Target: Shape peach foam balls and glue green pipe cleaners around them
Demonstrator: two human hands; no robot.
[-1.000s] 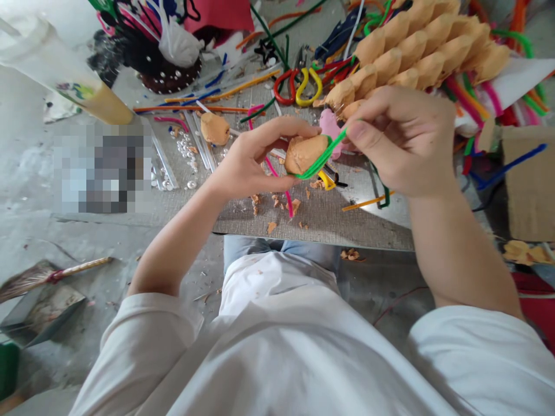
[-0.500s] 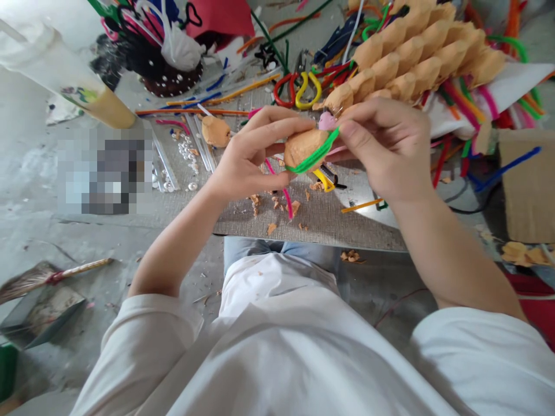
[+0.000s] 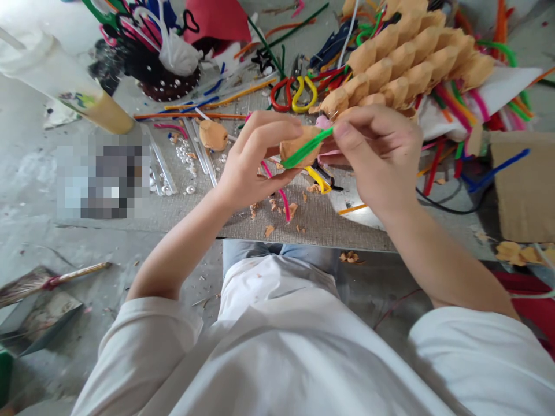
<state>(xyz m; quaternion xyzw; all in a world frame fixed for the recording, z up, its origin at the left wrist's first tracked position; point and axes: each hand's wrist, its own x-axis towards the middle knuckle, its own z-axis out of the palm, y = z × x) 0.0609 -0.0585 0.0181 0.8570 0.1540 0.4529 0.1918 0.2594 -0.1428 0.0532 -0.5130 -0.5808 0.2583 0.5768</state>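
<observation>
Between the thumb and fingers of my left hand (image 3: 260, 156) is a tan egg carton cup (image 3: 299, 143). A bright green pipe cleaner (image 3: 309, 149) runs slantwise across the cup's near side. Its upper right end is pinched by the thumb and forefinger of my right hand (image 3: 377, 144). A small pink piece (image 3: 323, 122) shows behind the cup, partly covered by my right fingers. Another tan cup (image 3: 213, 135) lies on the table left of my hands. A pink pipe cleaner (image 3: 284, 199) lies below my left hand.
The tan egg carton (image 3: 403, 63) fills the back right, over many coloured pipe cleaners. Red and yellow-handled scissors (image 3: 304, 95) lie behind my hands. A drink cup (image 3: 82, 86) leans at the left. Loose pearl beads (image 3: 186, 159) and paper scraps are scattered on the table (image 3: 195, 211).
The green pipe cleaner now lies straighter across the cup, and the cup has turned slightly. My right hand still pinches the pipe cleaner's end. The whole view has shifted a little.
</observation>
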